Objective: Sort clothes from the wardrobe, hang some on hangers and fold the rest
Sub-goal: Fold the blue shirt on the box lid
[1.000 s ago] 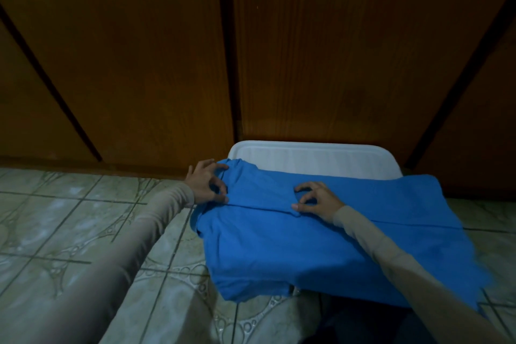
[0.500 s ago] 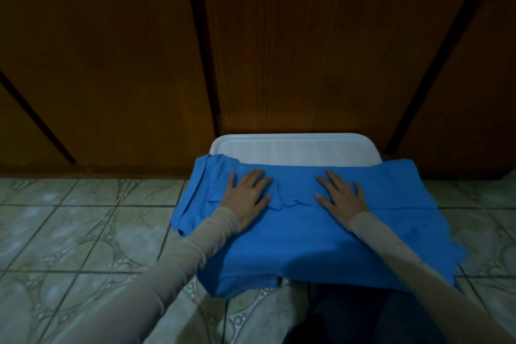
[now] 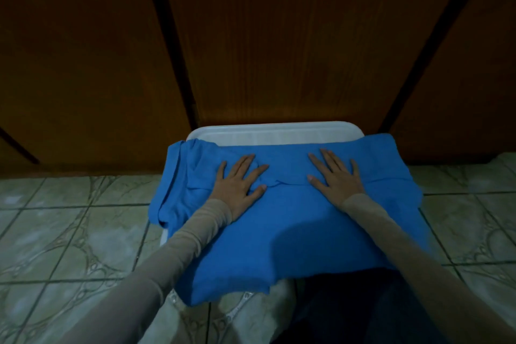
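From the head camera the room was dim, and the white plastic surface (image 3: 275, 131) under the cloth showed only as a strip along its far edge and a sliver at its left side, so I could not tell what kind of furniture it was. The near part of the scene was cut off by the frame, with a dark shape at the bottom right too shadowed to make out. The left hand (image 3: 237, 180) lay flat, fingers straight and spread, pressing palm-down on the blue shirt (image 3: 293, 226); it gripped nothing. The right hand (image 3: 336, 176) lay just the same, fingers splayed wide and flat on the cloth, well apart from the left. Both arms wore pale beige sleeves (image 3: 192, 234) down to the wrist. The shirt was spread over the white surface, directly beneath both palms, with a folded edge running between the two hands and a bunched, doubled part just left of the left hand. Its near edge hung off the front, and its right side drooped past the surface. Behind stood dark wooden wardrobe doors (image 3: 279, 36), and patterned green tiles (image 3: 69, 232) covered the floor on both sides.
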Action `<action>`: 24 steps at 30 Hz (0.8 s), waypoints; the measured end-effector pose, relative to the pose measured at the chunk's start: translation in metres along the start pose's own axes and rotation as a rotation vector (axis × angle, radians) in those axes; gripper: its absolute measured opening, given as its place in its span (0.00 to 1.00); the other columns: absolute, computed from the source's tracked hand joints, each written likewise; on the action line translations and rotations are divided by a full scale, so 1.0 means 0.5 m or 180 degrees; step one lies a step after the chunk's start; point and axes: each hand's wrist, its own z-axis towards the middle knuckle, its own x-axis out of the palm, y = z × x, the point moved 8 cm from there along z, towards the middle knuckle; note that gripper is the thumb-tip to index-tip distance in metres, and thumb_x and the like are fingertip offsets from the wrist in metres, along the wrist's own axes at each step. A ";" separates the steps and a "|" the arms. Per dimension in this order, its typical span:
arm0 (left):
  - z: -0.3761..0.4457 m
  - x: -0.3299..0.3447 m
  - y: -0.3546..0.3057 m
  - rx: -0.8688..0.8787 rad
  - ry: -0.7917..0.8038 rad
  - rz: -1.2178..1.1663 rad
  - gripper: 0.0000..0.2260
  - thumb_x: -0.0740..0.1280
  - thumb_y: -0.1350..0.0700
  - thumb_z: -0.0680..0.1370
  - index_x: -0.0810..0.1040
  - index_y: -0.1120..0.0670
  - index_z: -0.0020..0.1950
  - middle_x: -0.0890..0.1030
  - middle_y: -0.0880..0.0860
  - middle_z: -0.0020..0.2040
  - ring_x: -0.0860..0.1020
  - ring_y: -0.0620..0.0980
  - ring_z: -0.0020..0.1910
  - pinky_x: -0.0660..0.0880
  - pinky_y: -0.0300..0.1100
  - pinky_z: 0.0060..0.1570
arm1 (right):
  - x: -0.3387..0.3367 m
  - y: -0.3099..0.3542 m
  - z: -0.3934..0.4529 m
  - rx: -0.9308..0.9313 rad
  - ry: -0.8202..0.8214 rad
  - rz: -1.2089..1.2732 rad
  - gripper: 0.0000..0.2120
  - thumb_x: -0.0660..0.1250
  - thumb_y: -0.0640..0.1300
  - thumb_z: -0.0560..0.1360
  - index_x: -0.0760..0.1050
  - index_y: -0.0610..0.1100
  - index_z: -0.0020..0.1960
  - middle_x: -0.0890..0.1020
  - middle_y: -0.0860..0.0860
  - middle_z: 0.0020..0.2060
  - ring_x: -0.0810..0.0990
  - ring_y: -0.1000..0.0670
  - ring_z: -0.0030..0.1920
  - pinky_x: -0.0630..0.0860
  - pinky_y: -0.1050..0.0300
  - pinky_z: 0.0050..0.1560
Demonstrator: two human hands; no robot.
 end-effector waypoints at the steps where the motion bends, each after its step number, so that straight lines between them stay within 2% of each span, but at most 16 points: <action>1: 0.015 0.000 0.006 -0.0013 0.0010 -0.0003 0.35 0.32 0.33 0.68 0.47 0.38 0.75 0.45 0.45 0.78 0.43 0.44 0.76 0.36 0.52 0.71 | -0.005 -0.002 0.017 -0.0014 -0.0007 0.0009 0.27 0.43 0.62 0.79 0.36 0.60 0.74 0.37 0.56 0.75 0.37 0.55 0.75 0.35 0.42 0.72; 8: 0.112 -0.003 0.036 -0.0045 -0.0043 0.0041 0.35 0.32 0.33 0.69 0.47 0.38 0.75 0.46 0.46 0.78 0.43 0.45 0.76 0.38 0.55 0.72 | -0.024 -0.018 0.109 -0.0091 -0.0070 0.0004 0.28 0.43 0.62 0.79 0.36 0.59 0.75 0.38 0.55 0.76 0.37 0.55 0.75 0.36 0.41 0.72; 14: 0.121 -0.004 0.038 -0.0032 -0.0108 0.0043 0.35 0.33 0.32 0.69 0.48 0.39 0.76 0.46 0.47 0.78 0.43 0.45 0.76 0.36 0.54 0.71 | -0.027 -0.016 0.113 -0.0111 -0.0147 -0.0042 0.27 0.43 0.61 0.80 0.37 0.58 0.75 0.38 0.55 0.76 0.38 0.55 0.75 0.36 0.41 0.72; 19: 0.111 0.000 0.041 -0.0072 -0.0102 0.0116 0.43 0.24 0.27 0.63 0.41 0.39 0.75 0.43 0.48 0.78 0.41 0.46 0.76 0.32 0.54 0.70 | -0.025 -0.012 0.086 -0.0046 -0.0077 -0.0127 0.26 0.42 0.58 0.81 0.36 0.55 0.75 0.38 0.54 0.76 0.37 0.54 0.75 0.37 0.40 0.73; 22: 0.100 -0.002 0.039 -0.0065 -0.0036 0.0117 0.40 0.29 0.25 0.63 0.34 0.41 0.73 0.42 0.48 0.78 0.40 0.47 0.76 0.33 0.54 0.70 | -0.016 -0.025 0.050 -0.0033 -0.0024 -0.0088 0.26 0.42 0.58 0.81 0.35 0.56 0.75 0.37 0.53 0.76 0.37 0.54 0.75 0.35 0.41 0.72; 24: 0.091 -0.004 0.041 -0.0087 0.0002 0.0120 0.37 0.32 0.30 0.66 0.35 0.42 0.74 0.42 0.48 0.78 0.40 0.47 0.76 0.34 0.52 0.71 | -0.014 -0.043 0.025 -0.0013 -0.0002 -0.0118 0.26 0.42 0.57 0.81 0.35 0.56 0.75 0.37 0.53 0.76 0.37 0.54 0.75 0.35 0.43 0.72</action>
